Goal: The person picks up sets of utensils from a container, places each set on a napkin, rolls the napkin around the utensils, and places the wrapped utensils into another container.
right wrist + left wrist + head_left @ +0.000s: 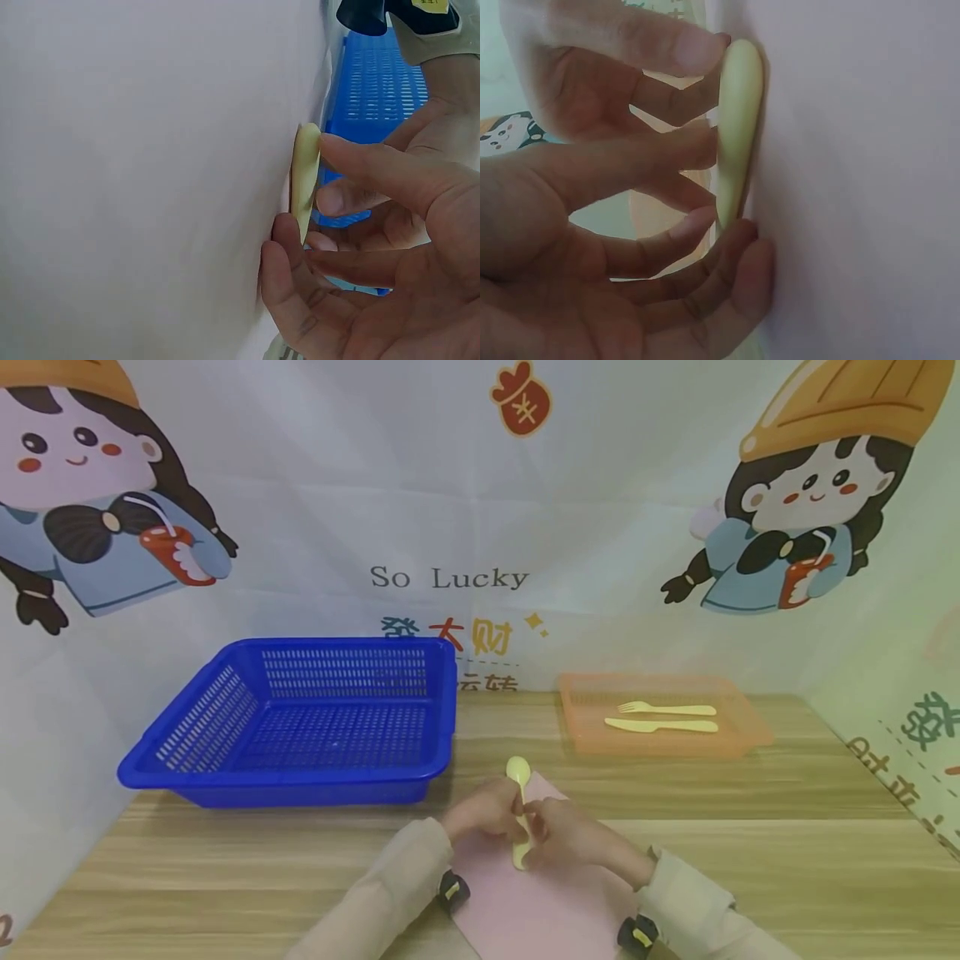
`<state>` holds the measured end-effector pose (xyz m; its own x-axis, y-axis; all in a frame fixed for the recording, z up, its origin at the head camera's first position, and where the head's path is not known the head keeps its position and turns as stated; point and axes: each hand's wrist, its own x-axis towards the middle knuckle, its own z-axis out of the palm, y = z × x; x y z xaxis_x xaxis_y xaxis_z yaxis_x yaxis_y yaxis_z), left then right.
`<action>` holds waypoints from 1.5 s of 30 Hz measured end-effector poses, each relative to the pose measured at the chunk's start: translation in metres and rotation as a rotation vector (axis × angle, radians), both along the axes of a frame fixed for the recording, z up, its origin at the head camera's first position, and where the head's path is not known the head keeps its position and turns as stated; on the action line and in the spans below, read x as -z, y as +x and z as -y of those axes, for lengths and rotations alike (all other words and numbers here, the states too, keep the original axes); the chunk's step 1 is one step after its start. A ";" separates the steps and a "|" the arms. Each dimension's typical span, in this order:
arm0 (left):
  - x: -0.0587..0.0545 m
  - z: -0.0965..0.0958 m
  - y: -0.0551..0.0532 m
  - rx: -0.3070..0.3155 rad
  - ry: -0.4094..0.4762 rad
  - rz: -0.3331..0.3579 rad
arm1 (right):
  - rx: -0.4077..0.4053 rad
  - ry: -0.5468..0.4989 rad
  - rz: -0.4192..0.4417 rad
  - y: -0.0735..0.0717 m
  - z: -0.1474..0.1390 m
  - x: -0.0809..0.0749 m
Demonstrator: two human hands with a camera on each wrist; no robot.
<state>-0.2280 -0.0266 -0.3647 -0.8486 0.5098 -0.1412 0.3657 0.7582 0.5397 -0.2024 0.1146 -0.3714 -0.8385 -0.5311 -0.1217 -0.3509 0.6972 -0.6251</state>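
Note:
A pale yellow plastic spoon point(517, 768) lies over a pink sheet point(551, 906) in front of me, its bowl pointing away. My left hand point(486, 807) pinches the spoon's handle from the left. From the other side, my right hand point(567, 831) holds the same handle between thumb and fingers, lower down. The left wrist view shows the rounded handle end point(742, 82) close over the sheet, with fingers of both hands around it. Seen from the right wrist, the handle point(304, 172) stands between the fingertips, partly covered by them.
A large blue basket point(300, 781) with slotted walls stands at the left on the wooden table point(750, 860). At the back right is a shallow orange basket point(660, 747) holding a yellow fork point(667, 709) and a yellow knife point(660, 726). Behind hangs a printed cloth point(315, 527).

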 end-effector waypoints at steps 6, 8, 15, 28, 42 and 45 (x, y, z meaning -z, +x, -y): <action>-0.001 -0.001 0.000 0.001 -0.012 0.028 | -0.036 -0.036 0.029 -0.003 -0.011 0.000; -0.003 -0.001 0.000 0.004 -0.014 0.047 | -0.049 -0.067 0.049 -0.004 -0.013 -0.001; -0.015 0.001 -0.001 0.071 -0.107 0.071 | -0.173 -0.104 0.002 -0.008 -0.024 -0.003; -0.022 -0.002 -0.010 0.150 0.137 -0.020 | -0.165 -0.140 -0.150 -0.012 -0.042 -0.012; -0.037 -0.034 -0.025 0.093 0.456 -0.199 | -0.084 -0.219 -0.263 -0.025 -0.066 -0.041; -0.039 -0.042 -0.028 0.056 0.491 -0.213 | -0.039 -0.174 -0.325 -0.030 -0.072 -0.045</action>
